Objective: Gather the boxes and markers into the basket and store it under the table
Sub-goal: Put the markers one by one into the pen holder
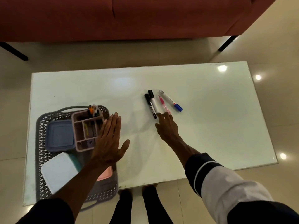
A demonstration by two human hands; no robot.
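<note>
A grey perforated basket (40, 126) sits on the left of the white table (210, 118). Inside it lie a blue-lidded box (59, 135), a white box (58, 170), a pink box (106, 173) partly under my arm, and a pink divided organizer (84, 126) with pens. My left hand (108, 143) hovers flat and open over the basket's right edge. Two black-capped markers (151, 103), a pink pen (164, 105) and a blue-capped marker (171, 101) lie mid-table. My right hand (166, 126) reaches toward them, fingertips at the near ends of the black marker and the pink pen, holding nothing.
A red sofa (129, 18) with black legs stands beyond the table on the tiled floor. My legs (137, 206) show under the table's near edge. The basket's near end overhangs the table's front edge.
</note>
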